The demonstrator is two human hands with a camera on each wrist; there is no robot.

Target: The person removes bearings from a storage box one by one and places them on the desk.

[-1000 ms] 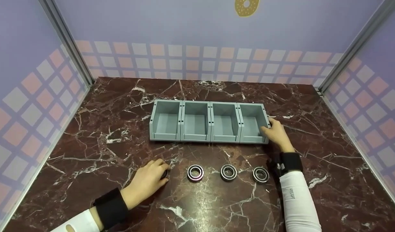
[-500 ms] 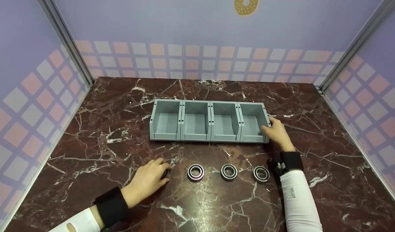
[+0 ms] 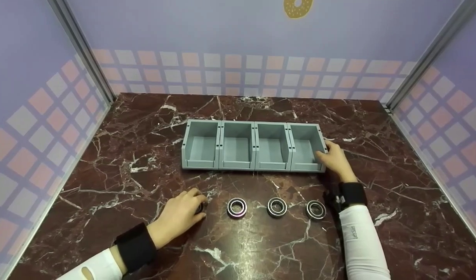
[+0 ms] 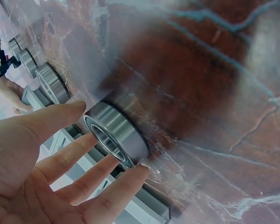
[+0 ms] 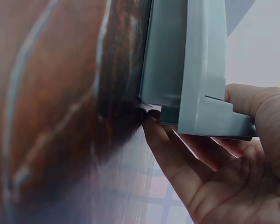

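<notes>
A steel ball bearing (image 4: 122, 127) lies on the dark red marbled table at the left end of a row of bearings. My left hand (image 3: 179, 214) holds it, thumb at one side of the ring and fingertips at the other; from the head, the hand covers most of it. Farther back stands a joined row of several grey-blue open-front storage bins. My right hand (image 3: 335, 158) grips the side wall of the rightmost bin (image 3: 302, 147), with the thumb over the inside and the fingers outside. In the right wrist view, those fingers reach under the bin's edge (image 5: 200, 112).
Three more bearings lie spaced out before the bins: one left (image 3: 237, 207), one in the middle (image 3: 277, 207) and one right (image 3: 316, 210), near the right wrist strap (image 3: 353, 193). Lilac tiled-pattern walls (image 3: 245, 35) enclose the table's back and both sides.
</notes>
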